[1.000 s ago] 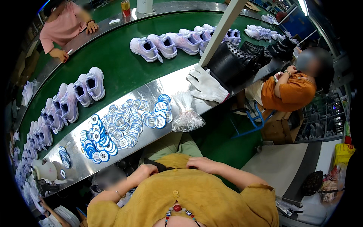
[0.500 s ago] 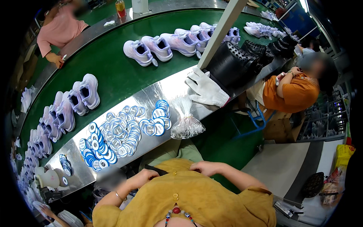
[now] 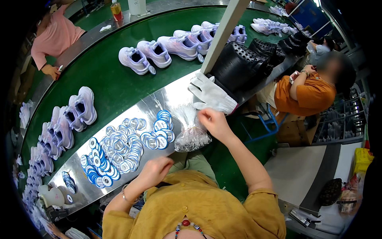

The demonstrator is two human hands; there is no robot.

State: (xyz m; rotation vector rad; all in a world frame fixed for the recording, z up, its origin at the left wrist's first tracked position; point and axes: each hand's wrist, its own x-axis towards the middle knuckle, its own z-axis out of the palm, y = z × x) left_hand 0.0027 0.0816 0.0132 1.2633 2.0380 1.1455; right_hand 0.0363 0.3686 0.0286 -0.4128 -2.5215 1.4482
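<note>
My right hand is over the bench's near edge, its fingers curled together beside a bundle of thin clear plastic strands. Whether it holds a strand is hidden. Just beyond it a white knit glove lies flat. My left hand, slightly blurred, hovers closed in front of my body, with nothing visible in it. Round blue-rimmed tags lie left of the bundle. Farther left are a heap of pale round tags and overlapping blue-and-white ones.
A green conveyor carries lilac shoes past the metal bench. A grey post rises beside black boots. A person in orange sits at right; another in pink stands across the belt.
Both hands have left my shirt front. The right has reached forward to the strand bundle, and the left has risen a little toward the bench. The view has shifted slightly.
</note>
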